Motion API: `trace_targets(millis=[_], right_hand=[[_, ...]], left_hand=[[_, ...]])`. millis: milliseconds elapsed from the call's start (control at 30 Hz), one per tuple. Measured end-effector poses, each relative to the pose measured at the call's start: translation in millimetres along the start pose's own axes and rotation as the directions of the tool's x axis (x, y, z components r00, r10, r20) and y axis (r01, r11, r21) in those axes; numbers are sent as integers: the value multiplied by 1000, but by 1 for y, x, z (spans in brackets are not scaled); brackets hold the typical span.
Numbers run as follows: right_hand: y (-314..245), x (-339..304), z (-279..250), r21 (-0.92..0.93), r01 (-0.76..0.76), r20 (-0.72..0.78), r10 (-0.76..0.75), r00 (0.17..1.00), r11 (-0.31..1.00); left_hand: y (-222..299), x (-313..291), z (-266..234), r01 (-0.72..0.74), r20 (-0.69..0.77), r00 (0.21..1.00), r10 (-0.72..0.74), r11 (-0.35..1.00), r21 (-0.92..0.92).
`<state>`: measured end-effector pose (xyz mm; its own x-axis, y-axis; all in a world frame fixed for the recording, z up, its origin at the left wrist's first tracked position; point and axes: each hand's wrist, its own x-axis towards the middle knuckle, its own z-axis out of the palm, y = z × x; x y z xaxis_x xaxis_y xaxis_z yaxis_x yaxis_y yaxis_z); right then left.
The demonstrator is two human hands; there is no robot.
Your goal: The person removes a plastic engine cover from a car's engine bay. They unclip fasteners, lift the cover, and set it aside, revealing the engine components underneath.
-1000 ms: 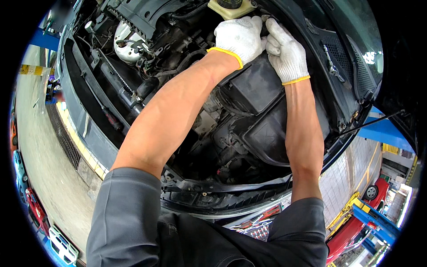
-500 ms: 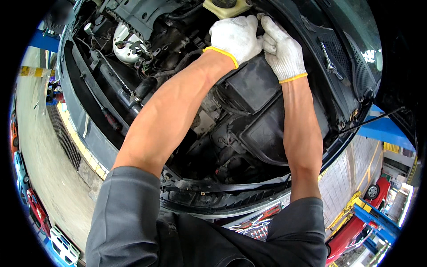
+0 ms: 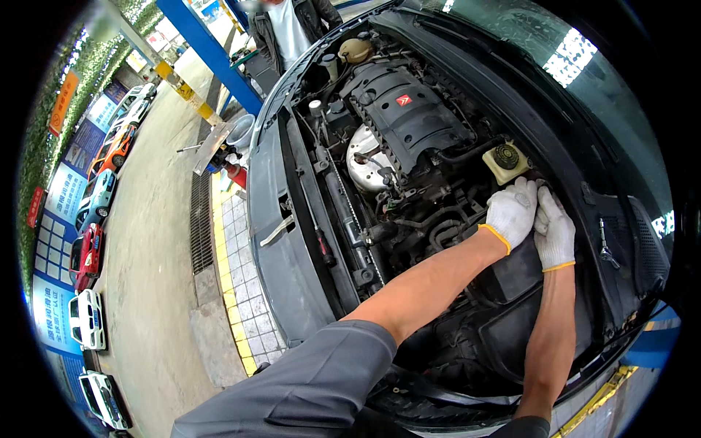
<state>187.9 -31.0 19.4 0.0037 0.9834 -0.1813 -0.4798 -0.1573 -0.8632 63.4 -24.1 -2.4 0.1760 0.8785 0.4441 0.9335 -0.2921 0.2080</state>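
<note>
Both hands wear white knit gloves with yellow cuffs and meet at the back of the engine bay. My left hand [image 3: 510, 213] is closed, its fingers curled beside the pale fluid reservoir [image 3: 501, 174] with a black cap. Against it, my right hand [image 3: 556, 232] is closed too, its fingers pressed together and pointing away from me. Whatever lies between the fingertips is hidden by the gloves. Below the hands sits a black box cover [image 3: 515, 276], partly covered by my left forearm.
A black engine cover [image 3: 409, 109] and silver heat shield [image 3: 365, 162] fill the middle. A ratchet [image 3: 606, 247] lies on the windshield cowl; a screwdriver [image 3: 324, 247] rests along the front panel. Another person [image 3: 290, 33] stands beyond, near a blue post [image 3: 212, 58]. Parked cars line the left.
My view has swung left and up, bringing the whole engine and the other person into sight. Both hands stay together beside the reservoir, with fingers still closed.
</note>
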Motion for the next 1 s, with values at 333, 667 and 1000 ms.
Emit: trace_targets(millis=[333,667,1000], right_hand=[[2,-2,1,30,-35,16,34,999,999],[9,5,3,-5,-40,-17,40,999,999],[-6,-9,8,57,-30,38,28,999,998]], left_hand=[[-1,7,-8,8,147,989,-10,1000,17],[-9,3,-1,-32,25,999,33,999,-26],[-2,9,-5,17,125,992,-24,999,52]])
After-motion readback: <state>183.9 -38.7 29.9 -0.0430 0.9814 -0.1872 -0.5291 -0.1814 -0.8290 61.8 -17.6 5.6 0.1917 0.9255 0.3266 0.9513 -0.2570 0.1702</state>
